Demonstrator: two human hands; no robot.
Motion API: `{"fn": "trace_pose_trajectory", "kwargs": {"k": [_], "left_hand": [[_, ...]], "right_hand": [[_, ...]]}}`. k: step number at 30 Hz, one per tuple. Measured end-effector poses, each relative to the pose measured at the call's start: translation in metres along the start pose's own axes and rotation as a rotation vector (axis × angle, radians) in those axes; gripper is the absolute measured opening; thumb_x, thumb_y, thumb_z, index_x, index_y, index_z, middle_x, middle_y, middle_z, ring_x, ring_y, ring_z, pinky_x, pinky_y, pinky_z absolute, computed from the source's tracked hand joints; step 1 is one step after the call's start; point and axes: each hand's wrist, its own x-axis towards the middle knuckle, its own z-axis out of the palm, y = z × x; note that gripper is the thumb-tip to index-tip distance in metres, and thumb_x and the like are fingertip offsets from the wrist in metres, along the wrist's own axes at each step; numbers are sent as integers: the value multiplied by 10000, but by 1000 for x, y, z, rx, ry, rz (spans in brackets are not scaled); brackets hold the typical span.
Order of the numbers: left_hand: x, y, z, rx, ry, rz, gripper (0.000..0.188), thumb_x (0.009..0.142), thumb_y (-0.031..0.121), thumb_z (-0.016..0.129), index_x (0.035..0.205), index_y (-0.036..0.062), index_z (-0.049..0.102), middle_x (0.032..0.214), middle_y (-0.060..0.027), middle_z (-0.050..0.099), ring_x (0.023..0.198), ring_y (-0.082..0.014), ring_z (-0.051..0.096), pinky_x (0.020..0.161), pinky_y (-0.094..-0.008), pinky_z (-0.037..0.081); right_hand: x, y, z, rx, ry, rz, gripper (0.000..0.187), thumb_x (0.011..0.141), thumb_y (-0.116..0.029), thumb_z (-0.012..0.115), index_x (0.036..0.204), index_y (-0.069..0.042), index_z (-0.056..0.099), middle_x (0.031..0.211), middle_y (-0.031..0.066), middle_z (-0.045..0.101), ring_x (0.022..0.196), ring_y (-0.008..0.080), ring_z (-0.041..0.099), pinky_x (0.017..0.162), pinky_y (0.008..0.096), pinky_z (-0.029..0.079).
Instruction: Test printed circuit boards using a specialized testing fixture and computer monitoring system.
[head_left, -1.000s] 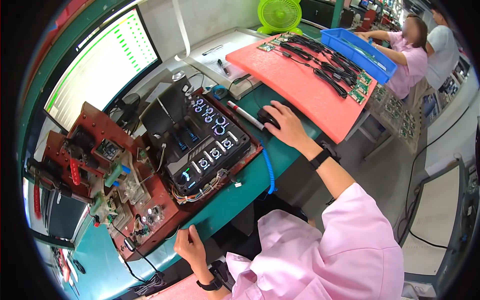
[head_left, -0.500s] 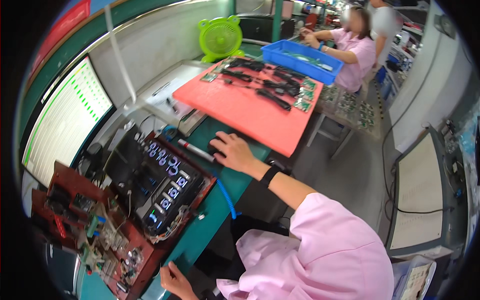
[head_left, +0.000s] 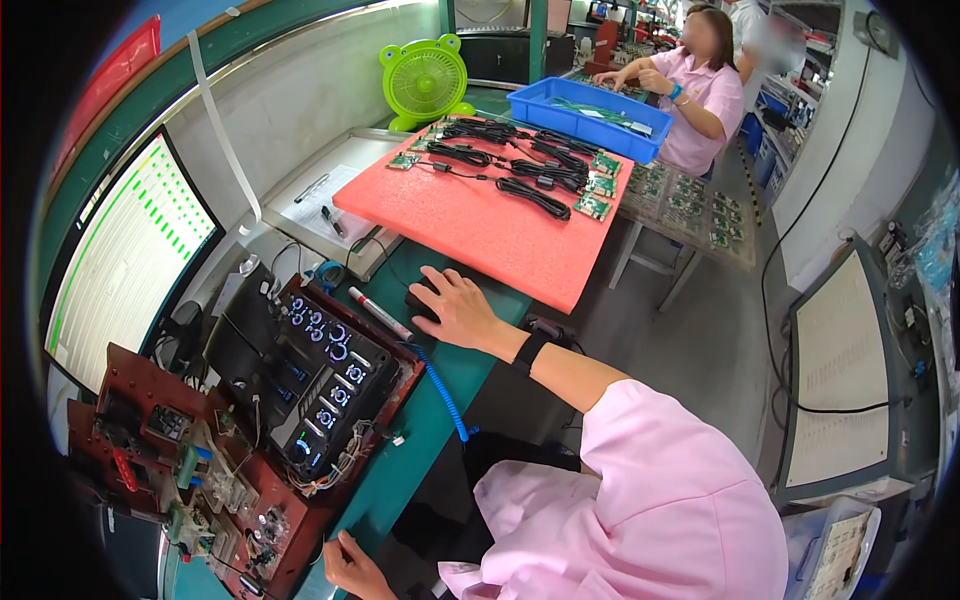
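Note:
My right hand point(head_left: 462, 316) lies over a dark computer mouse point(head_left: 416, 300) on the green bench top point(head_left: 440, 385), its fingers draped across it. A red and white marker pen point(head_left: 380, 313) lies beside the mouse. Low in the picture, my left hand point(head_left: 355, 570) is curled at the bench edge, next to a dark red test fixture point(head_left: 290, 540). Whatever is between its fingers is hidden. Between my hands and the monitor stands a black panel point(head_left: 330, 375) with lit white digits and round symbols, with loose wires at its near end.
A lit monitor point(head_left: 135, 260) stands left. Ahead, a pink foam board point(head_left: 450, 225) carries black cable bundles and green circuit boards. Beyond are a blue bin point(head_left: 590, 120), a green fan point(head_left: 425, 80) and a co-worker point(head_left: 705, 100). A coiled blue cord point(head_left: 443, 390) hangs by the bench edge.
The whole view has shifted slightly. My right hand stays on the mouse and my left hand stays curled at the bench edge. The co-worker's hands have moved apart behind the blue bin.

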Motion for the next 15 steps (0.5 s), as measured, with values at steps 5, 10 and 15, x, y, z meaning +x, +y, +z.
{"fn": "trace_pose_trajectory", "kwargs": {"k": [5,10,15], "left_hand": [[1,1,0,11,0,-14,323,863,120,542,602,-8,403,497,-94,378,433,-193,322,419,-338,241],[2,6,-1,32,-5,-58,326,864,120,540,598,-8,402,497,-93,390,435,-186,322,420,-335,246],[4,13,-1,20,14,-89,313,843,104,553,594,-19,408,511,-116,379,428,-251,348,418,-363,242]], "right_hand": [[1,8,2,64,-7,-46,360,709,-249,643,1033,-135,539,1115,132,470,856,292,506,713,378,452],[4,16,-1,96,30,-90,326,714,-228,637,1018,-147,550,1068,115,490,820,284,514,701,365,454],[4,15,-3,99,40,-54,314,724,-219,634,1021,-144,562,1077,110,506,851,291,523,724,369,456]]}}
